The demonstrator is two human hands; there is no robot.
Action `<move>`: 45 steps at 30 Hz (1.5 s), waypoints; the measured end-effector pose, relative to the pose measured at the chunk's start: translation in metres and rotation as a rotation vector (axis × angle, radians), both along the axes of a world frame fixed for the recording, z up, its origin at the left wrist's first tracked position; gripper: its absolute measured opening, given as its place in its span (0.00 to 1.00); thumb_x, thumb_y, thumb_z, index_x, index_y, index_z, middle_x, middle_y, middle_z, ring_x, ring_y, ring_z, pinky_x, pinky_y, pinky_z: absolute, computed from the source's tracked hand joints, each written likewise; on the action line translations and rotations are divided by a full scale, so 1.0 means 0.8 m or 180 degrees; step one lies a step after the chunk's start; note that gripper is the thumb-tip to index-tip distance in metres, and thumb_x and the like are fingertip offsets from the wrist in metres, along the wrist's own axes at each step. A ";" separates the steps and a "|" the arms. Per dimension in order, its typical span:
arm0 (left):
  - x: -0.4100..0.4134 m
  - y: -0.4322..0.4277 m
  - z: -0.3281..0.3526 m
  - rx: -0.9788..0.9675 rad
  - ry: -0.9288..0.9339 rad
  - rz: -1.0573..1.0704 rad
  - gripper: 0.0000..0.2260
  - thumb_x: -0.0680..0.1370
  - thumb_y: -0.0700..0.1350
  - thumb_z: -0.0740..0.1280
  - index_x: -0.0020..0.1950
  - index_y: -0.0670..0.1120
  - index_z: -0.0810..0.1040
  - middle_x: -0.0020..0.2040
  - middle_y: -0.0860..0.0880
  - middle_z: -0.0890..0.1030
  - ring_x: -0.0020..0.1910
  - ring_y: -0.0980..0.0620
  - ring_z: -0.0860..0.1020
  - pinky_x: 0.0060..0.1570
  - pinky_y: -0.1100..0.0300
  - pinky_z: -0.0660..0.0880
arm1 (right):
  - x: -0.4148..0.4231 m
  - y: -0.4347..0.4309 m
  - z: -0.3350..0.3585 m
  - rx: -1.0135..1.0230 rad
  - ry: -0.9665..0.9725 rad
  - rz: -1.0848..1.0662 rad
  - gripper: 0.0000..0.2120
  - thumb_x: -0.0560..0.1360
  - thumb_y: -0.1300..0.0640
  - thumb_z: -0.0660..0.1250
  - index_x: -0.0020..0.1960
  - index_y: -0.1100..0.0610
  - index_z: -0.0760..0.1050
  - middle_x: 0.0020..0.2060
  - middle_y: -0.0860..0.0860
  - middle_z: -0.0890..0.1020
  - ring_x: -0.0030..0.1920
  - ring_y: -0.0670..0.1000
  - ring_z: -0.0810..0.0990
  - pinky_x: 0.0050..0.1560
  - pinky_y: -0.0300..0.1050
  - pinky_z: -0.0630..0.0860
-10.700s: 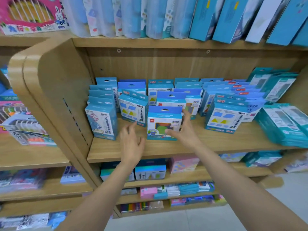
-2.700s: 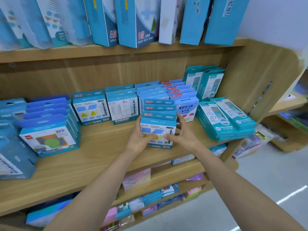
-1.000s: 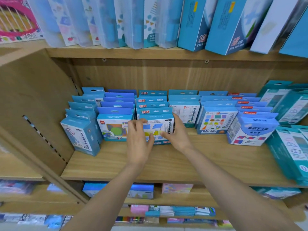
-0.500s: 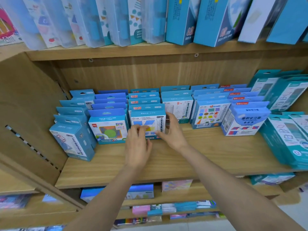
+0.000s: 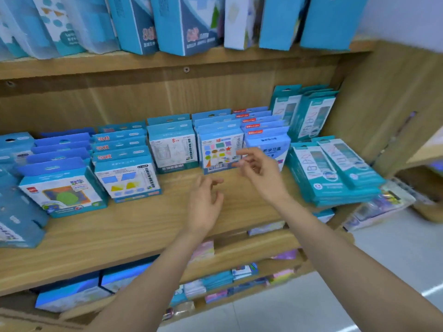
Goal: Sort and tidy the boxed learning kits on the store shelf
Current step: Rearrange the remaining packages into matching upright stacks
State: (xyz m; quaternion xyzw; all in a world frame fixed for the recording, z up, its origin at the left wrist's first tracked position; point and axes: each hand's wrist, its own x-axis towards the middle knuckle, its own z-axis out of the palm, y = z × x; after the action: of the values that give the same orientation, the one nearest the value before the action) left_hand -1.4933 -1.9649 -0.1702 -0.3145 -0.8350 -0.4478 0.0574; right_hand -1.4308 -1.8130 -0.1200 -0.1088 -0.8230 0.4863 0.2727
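Rows of blue boxed learning kits stand on the wooden shelf [image 5: 134, 226]. From the left: a green-shape kit row [image 5: 62, 192], a row fronted by a kit with blue and yellow shapes [image 5: 128, 179], a white-fronted kit row [image 5: 173, 149], a coloured-shapes kit row [image 5: 219, 152] and a light blue kit row [image 5: 271, 142]. My left hand [image 5: 205, 203] hovers open over the bare shelf, holding nothing. My right hand [image 5: 257, 173] is open, fingers spread, just in front of the coloured-shapes kit and the light blue row.
Teal flat packs [image 5: 335, 171] lie stacked at the right, more teal packs [image 5: 304, 111] stand behind them. Tall blue boxes [image 5: 187, 22] line the upper shelf. Lower shelves [image 5: 227, 281] hold small colourful packs. The shelf's wooden side panel [image 5: 383, 99] closes the right end.
Both hands let go of the blue-and-yellow-shapes kit, which stands at the front of its row. They moved right toward the coloured-shapes row, and the view swung right.
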 end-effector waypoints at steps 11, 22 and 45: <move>0.119 0.223 0.015 -0.0039 -0.1945 -0.0620 0.15 0.79 0.46 0.65 0.64 0.43 0.71 0.56 0.47 0.77 0.50 0.54 0.75 0.47 0.63 0.70 | 0.143 0.208 -0.018 0.1033 -0.1375 -0.0978 0.22 0.77 0.55 0.67 0.69 0.59 0.69 0.61 0.57 0.76 0.62 0.57 0.74 0.61 0.53 0.72; 0.115 0.261 0.030 0.0177 -0.2768 -0.0346 0.12 0.81 0.44 0.60 0.62 0.44 0.76 0.56 0.47 0.81 0.50 0.51 0.79 0.43 0.62 0.73 | 0.120 0.216 0.001 0.1151 -0.2328 -0.0419 0.20 0.77 0.51 0.65 0.62 0.62 0.67 0.58 0.59 0.76 0.57 0.58 0.76 0.49 0.46 0.72; 0.149 0.269 0.041 0.0531 -0.3242 0.0069 0.09 0.80 0.41 0.59 0.60 0.44 0.72 0.46 0.47 0.81 0.40 0.50 0.79 0.36 0.58 0.75 | 0.162 0.224 0.002 0.0575 -0.2154 -0.0060 0.18 0.77 0.49 0.64 0.61 0.59 0.67 0.49 0.54 0.79 0.44 0.51 0.76 0.32 0.41 0.68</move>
State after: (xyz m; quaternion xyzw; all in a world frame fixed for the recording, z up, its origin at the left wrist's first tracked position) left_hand -1.3738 -1.7501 -0.1371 -0.0423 -0.7217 -0.6086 -0.3270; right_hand -1.3009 -1.6338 -0.1184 -0.2469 -0.9054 0.3453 -0.0025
